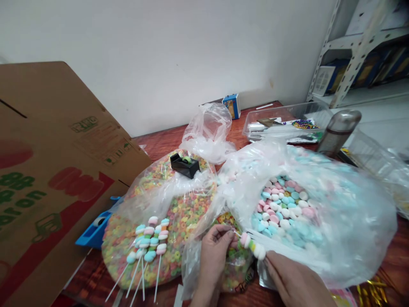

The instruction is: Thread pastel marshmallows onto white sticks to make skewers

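My left hand [217, 249] is closed in a pinch on the thin end of a white stick. Pink, white and green-yellow pieces are threaded on this candy skewer [252, 246]. At its other end my right hand [290, 273] has its fingers closed against the white piece. Beyond the hands an open plastic bag [345, 213] holds pink, white and blue candies [284, 204]. Left of my left hand, several finished-looking skewers [150, 243] rest on a clear bag of colourful rings [182, 217].
A black tape dispenser [185, 165] sits on the ring bag. At left stand a cardboard box [64, 170] and a blue dispenser [96, 230]. Behind are a clear tray [287, 111], a metal flask [340, 132], a small blue box [231, 105] and a white shelf [348, 47].
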{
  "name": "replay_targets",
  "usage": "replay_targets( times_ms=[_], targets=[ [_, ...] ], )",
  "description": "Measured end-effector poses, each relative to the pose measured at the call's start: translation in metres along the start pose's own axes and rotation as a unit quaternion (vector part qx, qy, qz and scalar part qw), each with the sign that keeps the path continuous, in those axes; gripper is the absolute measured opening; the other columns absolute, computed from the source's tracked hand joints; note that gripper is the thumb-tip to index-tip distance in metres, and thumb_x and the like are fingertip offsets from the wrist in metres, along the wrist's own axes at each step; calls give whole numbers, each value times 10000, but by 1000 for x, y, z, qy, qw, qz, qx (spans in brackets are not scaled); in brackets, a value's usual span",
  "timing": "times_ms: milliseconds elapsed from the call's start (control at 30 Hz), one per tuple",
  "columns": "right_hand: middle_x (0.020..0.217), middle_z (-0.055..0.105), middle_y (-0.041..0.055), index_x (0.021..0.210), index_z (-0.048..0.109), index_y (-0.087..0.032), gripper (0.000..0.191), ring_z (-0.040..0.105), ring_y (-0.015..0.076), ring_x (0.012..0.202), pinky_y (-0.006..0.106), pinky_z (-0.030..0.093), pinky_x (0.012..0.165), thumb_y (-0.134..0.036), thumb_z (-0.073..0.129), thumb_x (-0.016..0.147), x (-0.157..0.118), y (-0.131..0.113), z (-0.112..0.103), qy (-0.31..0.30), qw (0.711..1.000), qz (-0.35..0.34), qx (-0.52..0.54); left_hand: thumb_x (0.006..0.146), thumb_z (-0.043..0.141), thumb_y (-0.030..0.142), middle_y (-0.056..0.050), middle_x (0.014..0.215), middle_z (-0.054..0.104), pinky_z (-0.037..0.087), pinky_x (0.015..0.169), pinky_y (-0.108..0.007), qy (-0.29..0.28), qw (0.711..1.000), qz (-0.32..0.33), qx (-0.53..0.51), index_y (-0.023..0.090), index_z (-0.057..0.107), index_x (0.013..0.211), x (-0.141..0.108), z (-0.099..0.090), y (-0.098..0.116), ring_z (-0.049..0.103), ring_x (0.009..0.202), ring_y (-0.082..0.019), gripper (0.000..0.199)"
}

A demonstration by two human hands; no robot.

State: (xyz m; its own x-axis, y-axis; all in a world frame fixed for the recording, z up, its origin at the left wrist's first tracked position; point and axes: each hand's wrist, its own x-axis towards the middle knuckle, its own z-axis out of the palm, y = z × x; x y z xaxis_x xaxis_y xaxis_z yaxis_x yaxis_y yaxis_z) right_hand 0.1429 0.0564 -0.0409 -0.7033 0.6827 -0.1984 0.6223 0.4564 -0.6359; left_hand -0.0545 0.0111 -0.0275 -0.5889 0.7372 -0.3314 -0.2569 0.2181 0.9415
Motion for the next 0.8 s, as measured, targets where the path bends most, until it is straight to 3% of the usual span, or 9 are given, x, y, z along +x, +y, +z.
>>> replay_targets(
  times_ms=[100,167,267,400,533,633,700,800],
  targets=[
    [954,746,20,947,613,-318,312,700,239,841,290,445,660,-325,302,972,-4,-2,2,8,1000,-5,-7,704,754,314,-28,686,690,546,612,-256,10,1000,6,14,151,676,801,-7,4,-2,656,632,-161,205],
    [912,745,28,914,614,-303,312,702,255,819,301,441,643,-292,304,957,-6,-3,7,19,999,11,-42,726,727,293,-40,714,701,546,646,-276,18,995,56,82,160,692,786,-13,7,-5,663,677,-179,150],
    [861,741,46,880,608,-279,343,698,260,791,307,440,641,-237,273,942,-7,-1,14,22,998,30,-56,779,668,258,-42,765,713,537,736,-304,13,960,166,224,190,724,765,-25,10,-13,665,768,-198,89],
    [867,741,35,933,599,-282,347,689,225,802,280,451,684,-305,255,971,-6,3,16,13,999,22,48,903,513,255,-51,855,724,546,722,-308,5,921,228,316,207,711,983,-27,1,-22,669,747,-185,219],
    [866,738,44,910,607,-274,345,678,221,784,279,455,695,-352,276,968,-9,3,9,49,993,29,100,902,470,162,-104,1013,694,493,892,-404,47,815,330,474,191,682,1060,-8,-9,-14,628,977,-247,266],
    [841,738,40,897,616,-277,347,680,219,782,272,453,682,-359,285,965,-13,3,7,57,993,28,98,869,451,85,-102,967,688,489,852,-417,42,763,307,567,195,693,1000,5,-9,-4,622,930,-259,296],
    [813,736,34,879,621,-278,350,681,215,757,268,450,670,-358,290,962,-16,4,7,59,994,29,90,863,448,84,-96,929,688,483,836,-414,41,772,288,565,191,698,950,8,-7,0,622,898,-257,285],
    [788,736,28,881,630,-281,342,682,213,735,264,444,655,-349,303,957,-20,5,8,64,994,28,82,872,489,164,-96,986,701,453,901,-413,44,850,262,455,186,703,969,8,-8,3,617,962,-252,236]
  ],
)
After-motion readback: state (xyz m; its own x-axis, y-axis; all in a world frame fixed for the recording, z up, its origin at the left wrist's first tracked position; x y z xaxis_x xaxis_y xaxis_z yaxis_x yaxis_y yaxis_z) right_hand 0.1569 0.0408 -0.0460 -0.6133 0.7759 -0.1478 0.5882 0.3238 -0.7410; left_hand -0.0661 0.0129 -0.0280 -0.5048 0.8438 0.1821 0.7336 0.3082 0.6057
